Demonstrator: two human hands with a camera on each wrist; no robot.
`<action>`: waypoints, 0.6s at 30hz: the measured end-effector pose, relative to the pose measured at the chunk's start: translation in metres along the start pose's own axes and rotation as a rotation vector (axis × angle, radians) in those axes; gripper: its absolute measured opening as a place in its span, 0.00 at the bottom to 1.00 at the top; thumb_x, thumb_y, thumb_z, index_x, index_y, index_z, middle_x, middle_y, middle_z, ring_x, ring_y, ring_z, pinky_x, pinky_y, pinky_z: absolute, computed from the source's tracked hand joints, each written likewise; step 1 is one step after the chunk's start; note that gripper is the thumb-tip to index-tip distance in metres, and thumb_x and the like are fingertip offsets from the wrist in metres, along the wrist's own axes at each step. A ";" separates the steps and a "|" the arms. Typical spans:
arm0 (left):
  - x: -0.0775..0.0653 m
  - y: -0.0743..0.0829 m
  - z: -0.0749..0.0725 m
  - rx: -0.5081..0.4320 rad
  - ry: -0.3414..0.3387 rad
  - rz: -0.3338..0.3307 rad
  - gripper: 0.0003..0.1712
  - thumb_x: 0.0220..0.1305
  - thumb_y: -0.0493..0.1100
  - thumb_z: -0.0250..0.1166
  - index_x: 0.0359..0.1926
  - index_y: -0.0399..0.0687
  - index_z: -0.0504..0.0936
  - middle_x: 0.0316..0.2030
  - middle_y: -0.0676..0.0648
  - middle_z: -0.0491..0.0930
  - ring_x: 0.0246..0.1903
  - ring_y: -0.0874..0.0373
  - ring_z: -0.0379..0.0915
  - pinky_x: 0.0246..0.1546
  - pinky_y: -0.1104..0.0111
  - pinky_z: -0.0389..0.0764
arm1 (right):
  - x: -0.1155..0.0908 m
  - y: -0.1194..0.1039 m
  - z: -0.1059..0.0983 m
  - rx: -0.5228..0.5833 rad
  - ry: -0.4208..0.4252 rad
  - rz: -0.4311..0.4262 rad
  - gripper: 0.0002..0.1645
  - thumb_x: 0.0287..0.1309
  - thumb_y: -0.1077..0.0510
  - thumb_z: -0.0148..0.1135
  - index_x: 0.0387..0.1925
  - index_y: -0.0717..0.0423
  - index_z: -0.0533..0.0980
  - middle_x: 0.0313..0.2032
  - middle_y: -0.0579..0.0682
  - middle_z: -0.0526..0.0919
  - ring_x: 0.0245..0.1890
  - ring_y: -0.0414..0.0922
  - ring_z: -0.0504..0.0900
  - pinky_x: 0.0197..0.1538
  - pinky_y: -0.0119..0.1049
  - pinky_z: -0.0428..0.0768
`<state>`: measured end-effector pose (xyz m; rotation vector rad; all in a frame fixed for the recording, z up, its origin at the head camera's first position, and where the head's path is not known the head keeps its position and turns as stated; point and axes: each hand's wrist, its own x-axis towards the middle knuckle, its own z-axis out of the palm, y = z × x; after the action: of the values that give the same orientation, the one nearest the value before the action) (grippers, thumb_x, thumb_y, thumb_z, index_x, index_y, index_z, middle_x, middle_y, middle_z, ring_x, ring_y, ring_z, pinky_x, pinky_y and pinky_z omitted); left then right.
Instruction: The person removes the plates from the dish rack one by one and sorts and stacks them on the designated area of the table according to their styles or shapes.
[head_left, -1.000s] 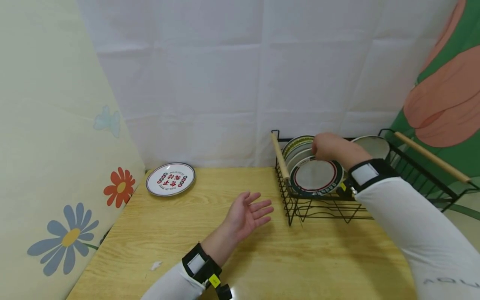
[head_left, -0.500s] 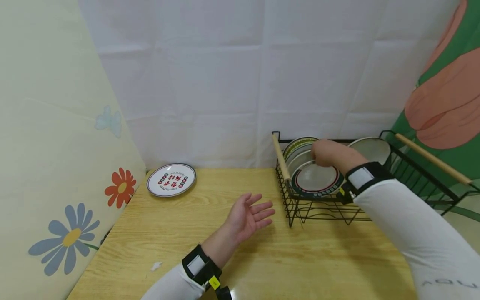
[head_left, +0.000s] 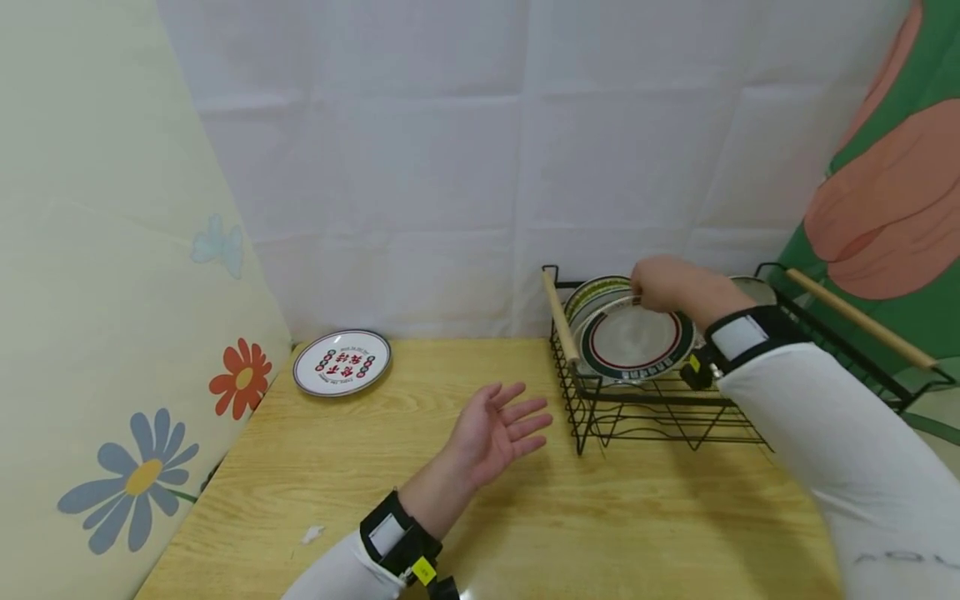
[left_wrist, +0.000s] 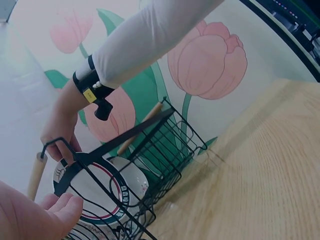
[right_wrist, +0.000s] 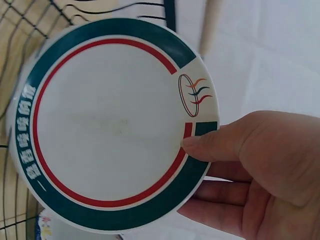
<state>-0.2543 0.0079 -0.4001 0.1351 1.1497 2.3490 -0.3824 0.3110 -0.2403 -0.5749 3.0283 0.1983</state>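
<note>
My right hand (head_left: 667,287) pinches the upper rim of a white plate (right_wrist: 110,125) with a dark green band and a red ring, thumb on its face and fingers behind. The plate stands tilted at the left end of a black wire dish rack (head_left: 652,398). Behind it in the head view lean several other plates, one with a green patterned rim (head_left: 596,289). My left hand (head_left: 495,433) is held over the table, palm turned up and fingers spread, holding nothing. In the left wrist view its fingers (left_wrist: 67,212) overlap the rack's near end.
A white plate with red characters (head_left: 341,362) lies flat at the table's back left. A pale dish (head_left: 753,290) sits further right in the rack, partly behind my right arm. The rack has wooden handles (head_left: 862,317). A white scrap (head_left: 312,533) lies on the wooden table (head_left: 360,467).
My right hand has moved slightly up and to the right, and the green-banded plate has risen a little with it. The left hand has barely moved.
</note>
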 end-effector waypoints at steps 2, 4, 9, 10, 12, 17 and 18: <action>-0.003 0.003 0.003 0.001 -0.013 0.007 0.36 0.81 0.58 0.37 0.80 0.44 0.55 0.73 0.32 0.66 0.73 0.37 0.66 0.75 0.45 0.64 | -0.001 0.003 -0.007 0.017 0.030 0.002 0.11 0.56 0.73 0.58 0.36 0.65 0.85 0.35 0.59 0.87 0.33 0.50 0.80 0.36 0.44 0.80; -0.006 0.007 0.005 -0.001 -0.027 0.013 0.36 0.81 0.58 0.37 0.80 0.45 0.56 0.73 0.33 0.67 0.74 0.37 0.64 0.76 0.45 0.63 | -0.002 0.007 -0.015 0.027 0.045 0.010 0.10 0.56 0.71 0.60 0.35 0.65 0.86 0.35 0.59 0.87 0.32 0.51 0.79 0.35 0.46 0.80; -0.013 0.017 0.006 -0.002 -0.051 0.031 0.36 0.81 0.58 0.36 0.80 0.46 0.55 0.74 0.32 0.65 0.75 0.37 0.62 0.76 0.45 0.61 | -0.007 0.017 -0.036 0.061 0.049 0.025 0.07 0.56 0.66 0.66 0.35 0.65 0.86 0.34 0.59 0.86 0.32 0.50 0.80 0.36 0.46 0.81; -0.014 0.019 0.006 -0.003 -0.052 0.035 0.36 0.81 0.58 0.36 0.80 0.46 0.55 0.75 0.32 0.64 0.75 0.38 0.62 0.77 0.45 0.61 | -0.008 0.018 -0.040 0.069 0.050 0.023 0.07 0.56 0.65 0.66 0.35 0.65 0.86 0.34 0.58 0.86 0.32 0.50 0.80 0.36 0.46 0.81; -0.015 0.023 0.005 -0.002 -0.049 0.042 0.36 0.81 0.58 0.36 0.80 0.46 0.56 0.75 0.33 0.64 0.75 0.39 0.63 0.77 0.45 0.61 | -0.011 0.022 -0.051 0.093 0.049 0.019 0.07 0.57 0.65 0.66 0.35 0.66 0.85 0.32 0.58 0.85 0.32 0.50 0.79 0.35 0.44 0.80; -0.017 0.033 0.002 -0.006 -0.054 0.067 0.35 0.81 0.58 0.35 0.80 0.47 0.56 0.76 0.33 0.63 0.76 0.38 0.60 0.77 0.45 0.60 | -0.018 0.027 -0.077 0.172 0.042 0.043 0.11 0.62 0.62 0.65 0.41 0.69 0.84 0.34 0.58 0.86 0.31 0.48 0.81 0.33 0.40 0.82; -0.018 0.036 0.001 -0.007 -0.058 0.073 0.35 0.81 0.57 0.35 0.80 0.47 0.56 0.76 0.33 0.62 0.76 0.38 0.60 0.77 0.45 0.59 | -0.019 0.028 -0.081 0.204 0.039 0.052 0.13 0.64 0.62 0.64 0.43 0.69 0.84 0.35 0.59 0.87 0.31 0.47 0.82 0.33 0.41 0.83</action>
<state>-0.2532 -0.0180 -0.3699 0.2448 1.1269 2.3960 -0.3770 0.3328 -0.1559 -0.4891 3.0513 -0.1209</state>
